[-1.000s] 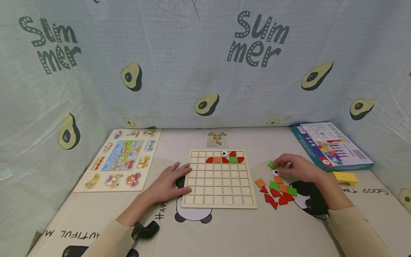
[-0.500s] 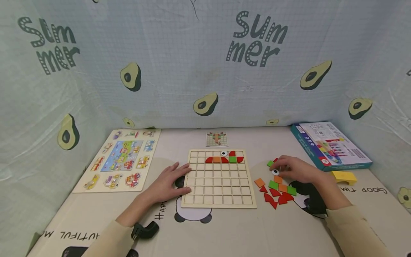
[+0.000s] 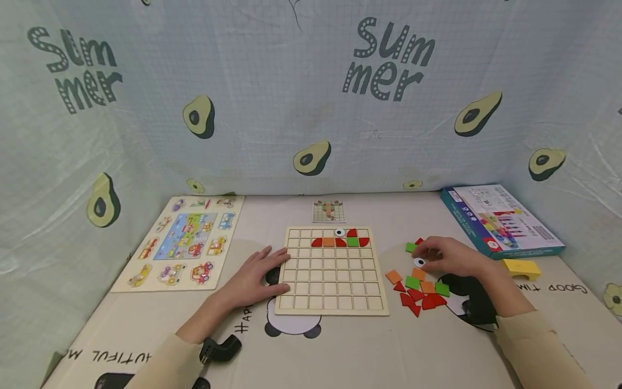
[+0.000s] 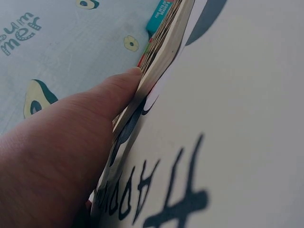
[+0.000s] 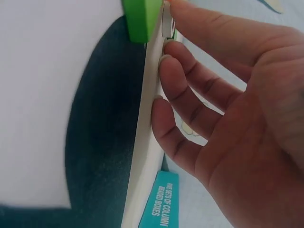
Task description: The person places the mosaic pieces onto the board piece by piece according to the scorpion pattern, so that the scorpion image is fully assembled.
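Observation:
My left hand (image 3: 255,274) rests on the left edge of a wooden grid board (image 3: 330,276), fingers spread. In the left wrist view, the thumb (image 4: 116,90) touches the board's edge. The board's top rows carry a round eye piece (image 3: 339,233), red curved pieces, an orange square (image 3: 328,242) and a green square (image 3: 352,242). Over the loose pieces on the right, my right hand (image 3: 452,256) pinches a second round eye piece (image 3: 419,262) between thumb and fingers. Below lie orange squares (image 3: 393,277), green squares (image 3: 442,289) and red pieces (image 3: 430,301).
A small pattern card (image 3: 329,211) lies behind the board. On the left is a vehicle puzzle board (image 3: 182,243). A flat teal box (image 3: 505,221) and a yellow arched block (image 3: 522,269) sit at the right. Patterned cloth (image 3: 252,140) hangs behind.
My right hand has shifted slightly among the loose pieces; the eye piece and some nearby squares have moved a little, and a red piece now shows behind the fingers. The left hand stays put.

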Demonstrator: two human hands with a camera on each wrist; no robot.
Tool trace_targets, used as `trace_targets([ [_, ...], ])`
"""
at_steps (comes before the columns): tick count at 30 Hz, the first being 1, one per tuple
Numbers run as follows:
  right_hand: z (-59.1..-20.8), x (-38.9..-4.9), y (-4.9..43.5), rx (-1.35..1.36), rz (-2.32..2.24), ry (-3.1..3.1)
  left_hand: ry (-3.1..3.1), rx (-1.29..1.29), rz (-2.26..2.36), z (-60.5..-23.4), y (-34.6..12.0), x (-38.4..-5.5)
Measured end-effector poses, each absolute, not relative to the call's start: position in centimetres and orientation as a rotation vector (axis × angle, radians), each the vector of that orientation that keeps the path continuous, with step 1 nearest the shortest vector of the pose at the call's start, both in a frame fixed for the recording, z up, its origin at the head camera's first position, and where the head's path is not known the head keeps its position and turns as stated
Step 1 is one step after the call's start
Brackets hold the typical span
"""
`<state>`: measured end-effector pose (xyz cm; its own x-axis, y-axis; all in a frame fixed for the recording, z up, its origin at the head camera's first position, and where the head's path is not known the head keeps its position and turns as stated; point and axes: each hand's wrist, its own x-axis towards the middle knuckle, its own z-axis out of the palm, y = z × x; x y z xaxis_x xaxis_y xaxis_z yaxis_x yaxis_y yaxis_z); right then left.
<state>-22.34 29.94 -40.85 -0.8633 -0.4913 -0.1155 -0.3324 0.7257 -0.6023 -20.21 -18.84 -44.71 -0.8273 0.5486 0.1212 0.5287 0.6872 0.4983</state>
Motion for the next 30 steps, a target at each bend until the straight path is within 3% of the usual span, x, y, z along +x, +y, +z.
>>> trace_targets([
  [30, -40.44, -22.47, 29.65, -0.762, -0.872, 2.740, 2.854, 0.951, 0.841, -44.79, -19.03, -20.19],
])
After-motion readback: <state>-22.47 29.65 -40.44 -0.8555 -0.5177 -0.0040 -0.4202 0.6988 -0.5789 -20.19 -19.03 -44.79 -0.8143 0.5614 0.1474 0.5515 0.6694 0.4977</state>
